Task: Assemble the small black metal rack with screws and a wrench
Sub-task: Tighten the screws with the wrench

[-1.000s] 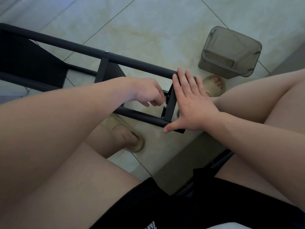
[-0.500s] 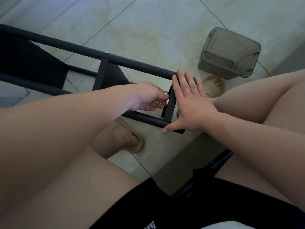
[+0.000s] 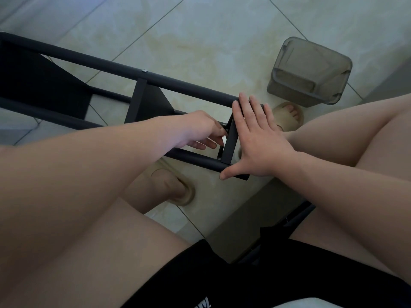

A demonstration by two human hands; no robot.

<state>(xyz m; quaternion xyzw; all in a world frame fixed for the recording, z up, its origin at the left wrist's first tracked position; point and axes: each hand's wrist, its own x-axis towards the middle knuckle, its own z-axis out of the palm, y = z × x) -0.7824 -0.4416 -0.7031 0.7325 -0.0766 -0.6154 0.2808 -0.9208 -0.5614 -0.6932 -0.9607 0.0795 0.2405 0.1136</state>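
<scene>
Head: right hand [image 3: 260,141] flat on rack [image 3: 184,86]; left hand [image 3: 200,127] pinches wrench [image 3: 224,138].

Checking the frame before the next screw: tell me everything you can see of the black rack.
The black rack lies on its side above the tiled floor: matte dark metal, two long round tubes joined by flat crossbars, a screw head on the upper tube. The right hand presses flat on its near end; the left hand pinches a small pale piece beside the end crossbar.

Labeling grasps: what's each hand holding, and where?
Left hand pinches a small silvery piece at the rack's end crossbar. Right hand presses flat on that crossbar.
</scene>
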